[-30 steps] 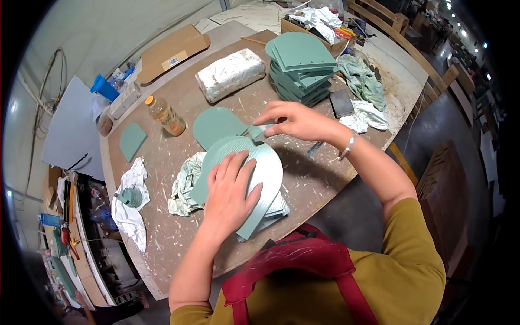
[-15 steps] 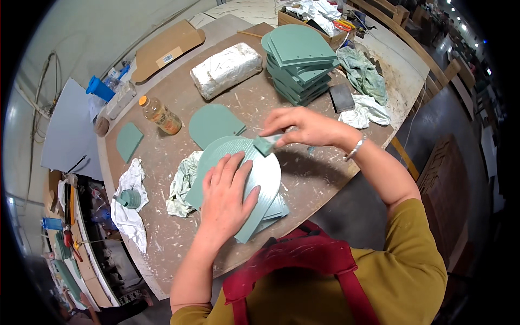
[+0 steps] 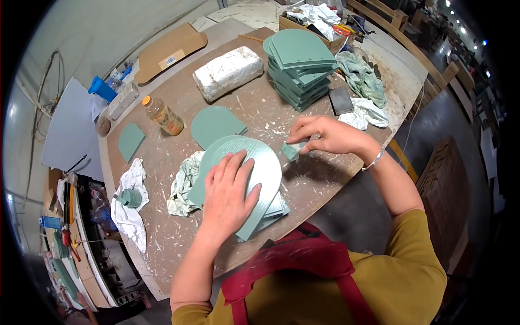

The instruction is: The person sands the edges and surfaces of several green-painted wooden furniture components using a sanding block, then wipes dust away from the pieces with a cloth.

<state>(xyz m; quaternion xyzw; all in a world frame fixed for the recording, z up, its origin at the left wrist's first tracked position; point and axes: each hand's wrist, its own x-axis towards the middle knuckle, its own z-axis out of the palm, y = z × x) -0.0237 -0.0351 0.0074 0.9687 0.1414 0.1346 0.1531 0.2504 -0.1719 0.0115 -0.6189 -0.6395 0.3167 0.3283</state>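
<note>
Obs.: L hand [image 3: 225, 197] flat on pale green panel [image 3: 266, 174], R hand [image 3: 330, 136] pinching small green piece [image 3: 290, 152]
L forearm [image 3: 192, 271] in fm lower edge; palm down, fingers extended & slightly spread, thumb out to R; L grip released, resting on panel w/o clasping. Panel round-topped, lies atop other panels nr front edge of worktop [image 3: 179, 244]. R elbow bent, R forearm [image 3: 398, 187] angled up & inward, bracelet [image 3: 377, 158] at wrist, fingers curled; R grip closed btwn thumb & fingertips on the piece, just beyond panel's R edge; contact w/ worktop can't be told. Stack of green panels [image 3: 300, 51] farther back
</note>
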